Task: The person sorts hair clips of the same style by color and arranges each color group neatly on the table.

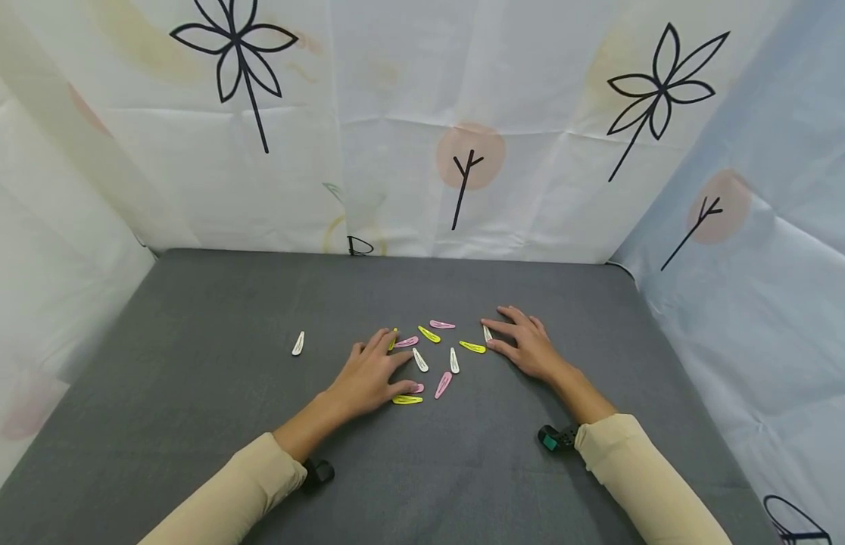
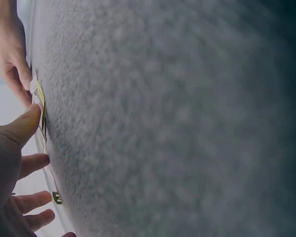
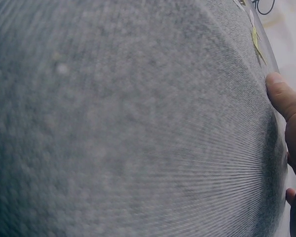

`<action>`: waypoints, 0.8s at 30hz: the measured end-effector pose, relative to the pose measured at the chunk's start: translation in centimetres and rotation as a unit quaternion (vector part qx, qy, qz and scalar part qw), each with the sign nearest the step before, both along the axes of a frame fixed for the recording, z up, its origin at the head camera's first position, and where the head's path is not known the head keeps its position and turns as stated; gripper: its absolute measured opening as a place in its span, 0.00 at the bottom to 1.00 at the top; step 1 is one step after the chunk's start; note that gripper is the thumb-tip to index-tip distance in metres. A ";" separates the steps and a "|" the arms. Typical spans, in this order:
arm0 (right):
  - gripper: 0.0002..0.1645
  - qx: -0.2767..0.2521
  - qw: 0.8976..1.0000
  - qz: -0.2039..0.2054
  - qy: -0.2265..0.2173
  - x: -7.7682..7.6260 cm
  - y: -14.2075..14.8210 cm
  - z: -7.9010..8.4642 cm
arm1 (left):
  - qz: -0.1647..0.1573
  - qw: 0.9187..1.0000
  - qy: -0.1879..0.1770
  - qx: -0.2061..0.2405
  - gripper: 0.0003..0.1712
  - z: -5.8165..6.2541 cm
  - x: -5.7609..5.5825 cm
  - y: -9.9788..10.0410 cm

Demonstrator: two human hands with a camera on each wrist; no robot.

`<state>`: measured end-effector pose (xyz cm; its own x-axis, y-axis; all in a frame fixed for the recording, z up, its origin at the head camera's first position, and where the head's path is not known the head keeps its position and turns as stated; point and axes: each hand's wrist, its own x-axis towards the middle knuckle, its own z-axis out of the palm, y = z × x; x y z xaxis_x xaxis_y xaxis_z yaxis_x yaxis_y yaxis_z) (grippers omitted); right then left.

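Several snap hair clips in white, pink and yellow lie loosely grouped on the grey cloth. My left hand (image 1: 371,376) is spread at the group's left side. Its fingertips are by a yellow clip (image 1: 393,341), a pink clip (image 1: 407,342) and a white clip (image 1: 420,360); the thumb partly covers another pink clip above a yellow clip (image 1: 407,400). On the far right of the group, my right hand (image 1: 530,348) has its fingers extended, with a white clip (image 1: 487,334) between index finger and thumb. Whether either hand presses its clips cannot be told.
Between the hands lie a pink clip (image 1: 443,385), a white clip (image 1: 454,361) and a yellow clip (image 1: 472,347). One white clip (image 1: 297,344) lies apart at the left. The grey table (image 1: 211,393) is bordered by printed white curtains (image 1: 395,151) behind and at both sides.
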<state>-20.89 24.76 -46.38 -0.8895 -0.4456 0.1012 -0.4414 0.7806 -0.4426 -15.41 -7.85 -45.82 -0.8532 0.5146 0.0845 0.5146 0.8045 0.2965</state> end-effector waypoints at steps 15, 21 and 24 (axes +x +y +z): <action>0.29 -0.003 1.000 0.004 0.000 0.0 0.1 0.0 | 0.013 1.000 -0.003 0.022 0.39 -0.3 -1.3 1.0; 0.29 -0.002 1.000 0.006 0.011 0.1 0.1 -0.1 | 0.017 1.000 -0.001 0.018 0.37 -0.3 -1.4 1.4; 0.29 0.001 1.000 0.007 0.012 0.0 0.1 -0.1 | 0.022 1.000 0.001 0.019 0.35 -0.4 -1.4 1.5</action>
<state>-20.84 24.85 -46.51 -0.8810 -0.4574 0.1211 -0.4619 0.7755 -0.4305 -16.79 -6.38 -46.19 -0.8749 0.4728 0.1051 0.4795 0.8149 0.3256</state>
